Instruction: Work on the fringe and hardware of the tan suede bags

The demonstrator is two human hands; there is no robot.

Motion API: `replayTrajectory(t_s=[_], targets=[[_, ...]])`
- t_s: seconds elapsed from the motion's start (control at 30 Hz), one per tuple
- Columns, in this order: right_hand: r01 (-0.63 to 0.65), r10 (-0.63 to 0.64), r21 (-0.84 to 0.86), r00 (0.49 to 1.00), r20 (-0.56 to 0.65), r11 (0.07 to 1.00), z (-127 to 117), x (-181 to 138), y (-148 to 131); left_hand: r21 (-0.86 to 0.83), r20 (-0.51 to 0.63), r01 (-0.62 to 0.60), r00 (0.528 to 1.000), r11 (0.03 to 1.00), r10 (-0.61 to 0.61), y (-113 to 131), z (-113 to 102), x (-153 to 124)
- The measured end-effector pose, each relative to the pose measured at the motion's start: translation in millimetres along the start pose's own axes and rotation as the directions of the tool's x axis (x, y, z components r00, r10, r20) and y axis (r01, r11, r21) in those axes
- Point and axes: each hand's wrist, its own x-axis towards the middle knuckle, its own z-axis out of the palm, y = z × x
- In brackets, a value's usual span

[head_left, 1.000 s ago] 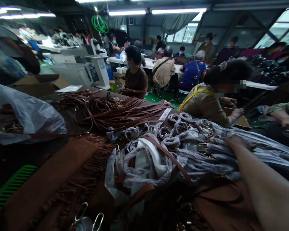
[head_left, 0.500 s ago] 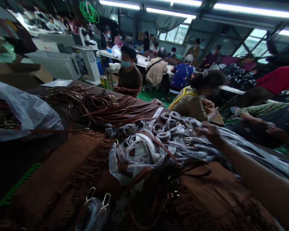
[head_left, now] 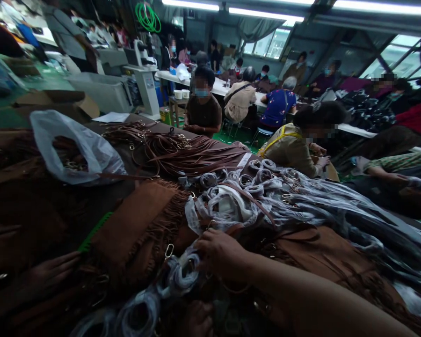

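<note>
My right hand (head_left: 221, 251) reaches in from the right, its fingers curled down against a plastic-wrapped coiled strap (head_left: 183, 276). A gold clasp (head_left: 169, 251) stands up at that coil's edge. Low in the middle, my left hand (head_left: 199, 319) is dim and partly cut off; its fingers look bent, and what they hold is hidden. More wrapped coils (head_left: 138, 311) lie left of it. Brown fringed suede pieces (head_left: 133, 220) are stacked ahead to the left, with another fringed brown piece (head_left: 323, 252) under my right forearm's far side.
Wrapped straps (head_left: 301, 201) heap across the table, beside loose brown straps (head_left: 192, 154). A plastic bag (head_left: 101, 159) stands at left. A co-worker's hand (head_left: 56, 269) rests near a green toothed strip (head_left: 94, 231). Other people sit beyond the table, one with a yellow strap (head_left: 284, 135).
My right hand has come back from the far heap of wrapped straps to the coil close in front. My left hand now shows at the bottom. The view has turned left.
</note>
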Motion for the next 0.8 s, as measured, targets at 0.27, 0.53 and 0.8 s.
replayTrajectory(t_s=[0.27,0.53,0.8], targets=[[-0.299,0.309,-0.082,0.934,0.179,0.951,20,-9,-33,0.045,-0.031,-0.002,1.0,0.999,0.003,-8,28,-14],[-0.425,0.434,-0.096,0.896,0.099,0.9,62,-19,-65,0.063,-0.035,-0.101,0.994,0.993,0.103,-1,9,-13],[-0.461,0.466,-0.129,0.885,0.006,0.878,92,-30,-72,0.131,-0.056,-0.219,0.972,0.967,0.228,5,2,-21]])
